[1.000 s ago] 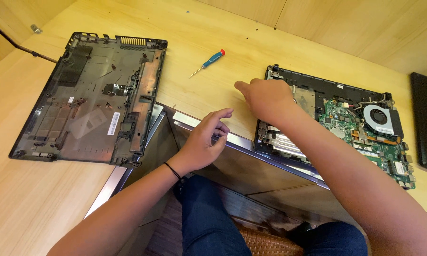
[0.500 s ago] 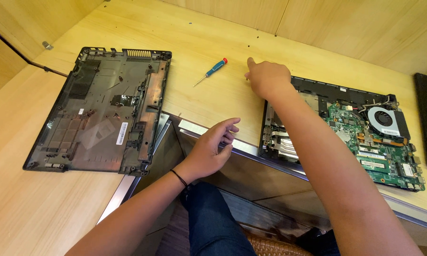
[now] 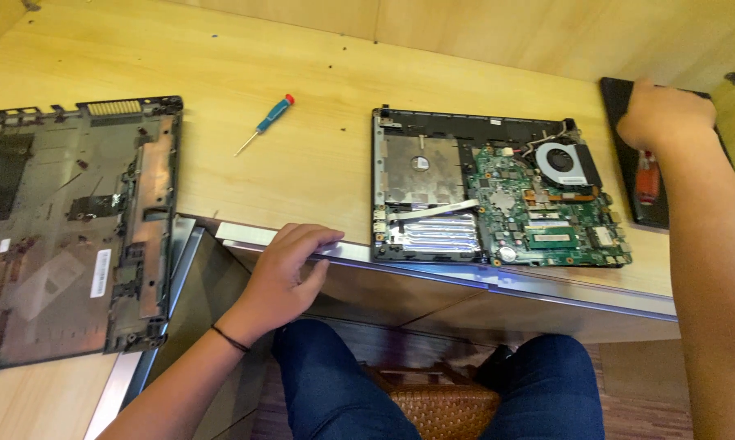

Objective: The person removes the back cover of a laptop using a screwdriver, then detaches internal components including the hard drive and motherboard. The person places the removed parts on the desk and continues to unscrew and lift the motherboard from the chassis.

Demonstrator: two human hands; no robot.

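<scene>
- A black plastic laptop bottom cover (image 3: 66, 228) lies on the wooden table (image 3: 318, 163), inner side up.
- A small blue-handled screwdriver (image 3: 265, 124) lies apart, untouched.
- The left hand (image 3: 286, 273) rests on the table edge, fingers together, holding nothing.
- The opened laptop base with green circuit board (image 3: 498, 195) lies in the middle.
- The right hand (image 3: 665, 114) rests on a flat black tray (image 3: 653, 200); I cannot tell its fingers.

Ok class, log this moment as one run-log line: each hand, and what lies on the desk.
left hand: rests on desk edge | right hand: on black tray | opened laptop between | screwdriver, bottom cover left
</scene>
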